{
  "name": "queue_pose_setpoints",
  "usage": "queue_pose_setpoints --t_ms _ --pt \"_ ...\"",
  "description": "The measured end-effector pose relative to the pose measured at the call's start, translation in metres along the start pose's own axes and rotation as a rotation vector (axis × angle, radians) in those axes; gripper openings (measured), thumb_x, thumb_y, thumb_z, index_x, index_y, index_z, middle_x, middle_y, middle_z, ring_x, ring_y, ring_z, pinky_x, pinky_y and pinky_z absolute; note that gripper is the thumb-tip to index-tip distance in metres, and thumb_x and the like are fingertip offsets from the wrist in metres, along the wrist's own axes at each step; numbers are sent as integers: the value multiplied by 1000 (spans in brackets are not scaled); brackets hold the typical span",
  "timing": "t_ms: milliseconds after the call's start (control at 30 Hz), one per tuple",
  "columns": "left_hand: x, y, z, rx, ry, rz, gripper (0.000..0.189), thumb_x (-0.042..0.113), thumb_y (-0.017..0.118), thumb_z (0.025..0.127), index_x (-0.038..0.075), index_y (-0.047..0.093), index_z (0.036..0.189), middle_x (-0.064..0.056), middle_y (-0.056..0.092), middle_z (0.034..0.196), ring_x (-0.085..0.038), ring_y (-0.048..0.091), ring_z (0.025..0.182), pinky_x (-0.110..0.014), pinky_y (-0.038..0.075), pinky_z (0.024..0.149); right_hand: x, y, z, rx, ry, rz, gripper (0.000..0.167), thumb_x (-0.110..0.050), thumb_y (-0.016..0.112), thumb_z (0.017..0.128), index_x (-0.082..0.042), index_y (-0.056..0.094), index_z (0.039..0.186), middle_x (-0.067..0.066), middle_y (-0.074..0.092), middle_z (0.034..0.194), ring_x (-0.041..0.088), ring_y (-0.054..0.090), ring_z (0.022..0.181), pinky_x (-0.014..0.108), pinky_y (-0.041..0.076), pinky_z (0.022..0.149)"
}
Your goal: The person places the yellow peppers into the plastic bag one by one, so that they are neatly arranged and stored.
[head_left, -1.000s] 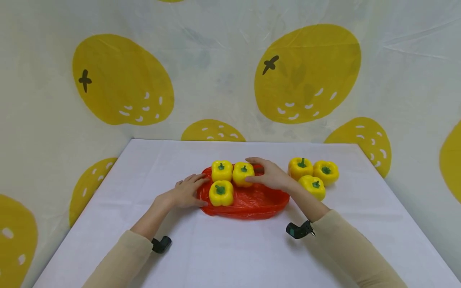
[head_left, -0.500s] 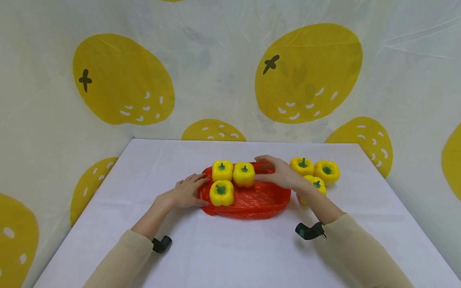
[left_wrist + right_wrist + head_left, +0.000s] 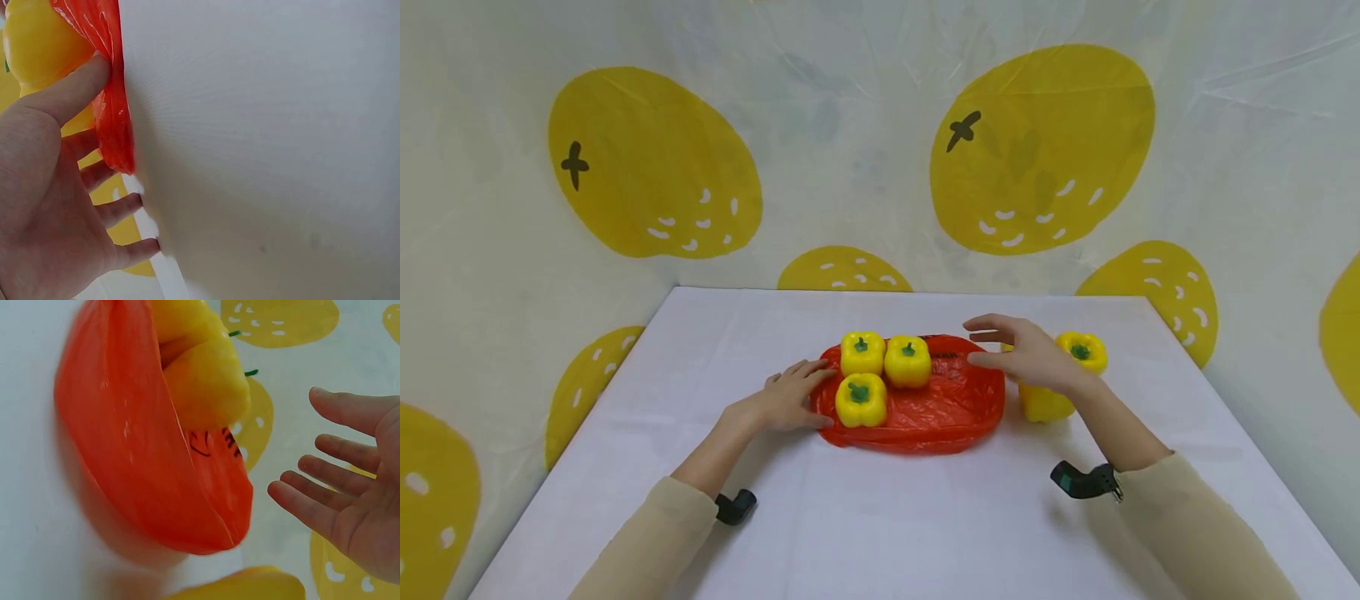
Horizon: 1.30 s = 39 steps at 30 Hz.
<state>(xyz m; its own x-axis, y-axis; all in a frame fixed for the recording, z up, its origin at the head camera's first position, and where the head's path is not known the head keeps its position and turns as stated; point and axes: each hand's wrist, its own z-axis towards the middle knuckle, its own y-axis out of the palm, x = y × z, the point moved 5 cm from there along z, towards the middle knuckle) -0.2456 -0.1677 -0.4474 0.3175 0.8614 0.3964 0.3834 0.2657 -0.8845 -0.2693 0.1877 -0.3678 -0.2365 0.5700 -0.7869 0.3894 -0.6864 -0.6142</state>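
A red plastic bag point(image 3: 943, 417) lies spread on the table with its rim raised. Three yellow bell peppers, one at the back left point(image 3: 862, 356), one beside it point(image 3: 907, 362) and one in front point(image 3: 861, 402), sit upright in its left half. My left hand point(image 3: 786, 402) rests at the bag's left end, fingers spread; its thumb point(image 3: 87, 81) touches the red plastic in the left wrist view. Over the bag's right end hovers my right hand point(image 3: 1033, 357), holding nothing, its fingers extended and apart from the bag in the right wrist view.
Right of the bag stand more yellow bell peppers, one at the back point(image 3: 1082, 352) and one nearer point(image 3: 1043, 405); another is mostly hidden behind the right hand. A white cloth covers the table point(image 3: 880, 533). A fruit-print curtain point(image 3: 842, 167) hangs behind.
My right hand has left the pepper at the back middle, moving right and slightly up to the bag's right end. The left hand has stayed in place.
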Motion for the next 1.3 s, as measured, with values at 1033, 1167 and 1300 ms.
queue_pose_setpoints --t_ms 1033,1167,1300 --pt "1 0 1 5 7 5 83 42 78 89 14 41 158 -17 29 164 -45 21 150 -74 20 113 57 -92 -51 271 57 -113 56 -19 74 97 -1 50 145 22 53 144 42 48 134 14 45 97" --pt "2 -1 0 3 13 5 83 42 78 89 14 40 158 -17 29 164 -45 21 150 -74 19 113 67 -97 -54 278 73 -111 56 -18 73 98 0 50 146 24 52 145 44 45 135 28 47 104" --pt "3 -1 -1 0 8 0 83 41 78 89 15 40 158 -17 28 165 -45 20 150 -74 18 113 78 -101 -56 264 116 -101 57 -19 72 98 -1 49 147 26 48 149 47 41 137 59 39 109"
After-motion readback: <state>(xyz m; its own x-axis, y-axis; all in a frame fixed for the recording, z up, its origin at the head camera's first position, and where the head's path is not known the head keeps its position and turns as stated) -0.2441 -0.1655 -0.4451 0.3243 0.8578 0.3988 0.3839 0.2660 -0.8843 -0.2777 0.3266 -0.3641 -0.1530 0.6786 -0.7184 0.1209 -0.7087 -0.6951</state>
